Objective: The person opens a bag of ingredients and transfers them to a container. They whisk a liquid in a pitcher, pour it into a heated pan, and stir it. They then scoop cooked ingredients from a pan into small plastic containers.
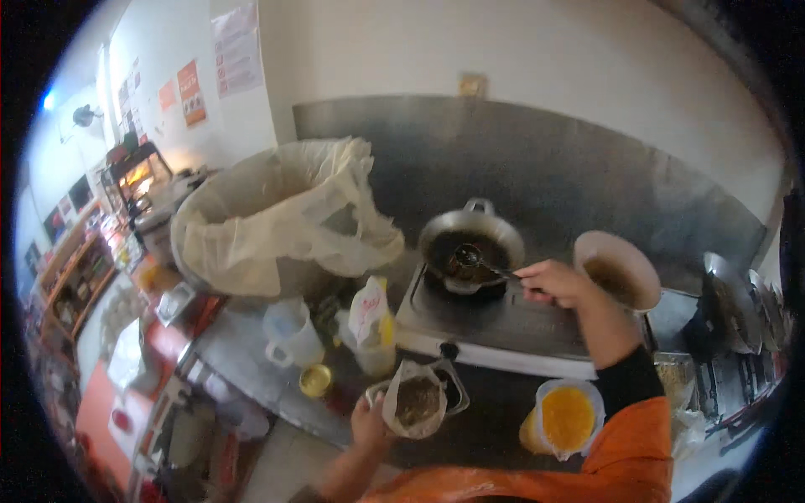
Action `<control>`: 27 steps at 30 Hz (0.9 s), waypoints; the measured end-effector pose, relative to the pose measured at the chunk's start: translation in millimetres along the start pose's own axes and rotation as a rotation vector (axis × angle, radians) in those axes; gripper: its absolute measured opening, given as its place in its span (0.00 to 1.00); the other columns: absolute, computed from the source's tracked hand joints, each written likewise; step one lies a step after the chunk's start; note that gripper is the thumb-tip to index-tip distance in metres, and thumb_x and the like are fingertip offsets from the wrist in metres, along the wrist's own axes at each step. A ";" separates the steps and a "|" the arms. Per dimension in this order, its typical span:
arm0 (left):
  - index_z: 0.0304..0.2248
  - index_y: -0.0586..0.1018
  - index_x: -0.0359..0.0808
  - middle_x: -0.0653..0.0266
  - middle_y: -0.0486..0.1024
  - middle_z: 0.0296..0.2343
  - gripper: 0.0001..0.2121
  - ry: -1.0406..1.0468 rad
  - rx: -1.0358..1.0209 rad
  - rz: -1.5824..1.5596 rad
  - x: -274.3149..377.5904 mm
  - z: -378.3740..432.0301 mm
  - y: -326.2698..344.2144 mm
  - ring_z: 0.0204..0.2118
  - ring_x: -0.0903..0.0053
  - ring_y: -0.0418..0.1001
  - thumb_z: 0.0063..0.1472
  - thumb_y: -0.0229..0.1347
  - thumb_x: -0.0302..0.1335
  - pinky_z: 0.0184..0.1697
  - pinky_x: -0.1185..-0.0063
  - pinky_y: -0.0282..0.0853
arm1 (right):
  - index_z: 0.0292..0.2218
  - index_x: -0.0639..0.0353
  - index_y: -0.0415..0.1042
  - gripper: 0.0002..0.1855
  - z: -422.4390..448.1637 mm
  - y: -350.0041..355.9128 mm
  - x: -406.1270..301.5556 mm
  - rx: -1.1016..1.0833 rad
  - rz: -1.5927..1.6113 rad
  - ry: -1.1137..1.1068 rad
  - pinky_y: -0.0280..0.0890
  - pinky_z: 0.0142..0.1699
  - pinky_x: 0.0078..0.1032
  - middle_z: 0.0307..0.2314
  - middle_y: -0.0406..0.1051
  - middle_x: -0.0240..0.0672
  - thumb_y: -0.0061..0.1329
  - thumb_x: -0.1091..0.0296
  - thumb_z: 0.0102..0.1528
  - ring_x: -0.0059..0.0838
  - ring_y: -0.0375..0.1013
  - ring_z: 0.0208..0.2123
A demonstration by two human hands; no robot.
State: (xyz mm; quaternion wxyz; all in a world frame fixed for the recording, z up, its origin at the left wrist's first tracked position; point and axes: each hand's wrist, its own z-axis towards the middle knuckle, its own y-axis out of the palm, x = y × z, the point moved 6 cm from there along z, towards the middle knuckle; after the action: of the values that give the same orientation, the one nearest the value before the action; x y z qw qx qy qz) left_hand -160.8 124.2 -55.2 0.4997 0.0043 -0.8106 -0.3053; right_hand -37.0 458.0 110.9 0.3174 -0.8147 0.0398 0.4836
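Observation:
My right hand [552, 283] grips the handle of a metal ladle [468, 254], whose bowl is inside a wok [434, 236] with dark contents on the gas stove [541, 339]. With my left hand [370, 420] I hold the handle of a pitcher lined with a white bag [416, 402], with brownish, grainy contents. Just behind the pitcher is a metal-rimmed container [458, 393], partly hidden. A plastic container of orange-yellow liquid [568, 418] stands near my right forearm. Beyond my right hand, a pale bowl [619, 251] sits tilted, brownish inside.
A large basin draped with whitish cloth or plastic [251, 232] stands back left. Left of the stove are a clear plastic jug [294, 330], a container with a plastic bag [371, 327] and a small yellow-topped container [316, 381]. Metal pans [732, 308] stand at the far right.

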 end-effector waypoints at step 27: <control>0.32 0.68 0.32 0.65 0.71 0.26 0.06 0.105 -0.094 -0.066 -65.5 29.2 -41.9 0.26 0.79 0.70 0.56 0.46 0.26 0.28 0.79 0.67 | 0.29 0.65 0.70 0.11 -109.6 262.1 73.1 -0.263 -0.430 -0.173 0.65 0.33 0.33 0.24 0.70 0.49 0.39 0.72 0.44 0.43 0.71 0.29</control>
State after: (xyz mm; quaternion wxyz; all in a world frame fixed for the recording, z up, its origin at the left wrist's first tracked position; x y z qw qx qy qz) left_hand -164.3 124.9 -138.2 0.5308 0.0237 -0.7675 -0.3587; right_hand -12.2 206.3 -37.7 0.3063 -0.7944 -0.2245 0.4740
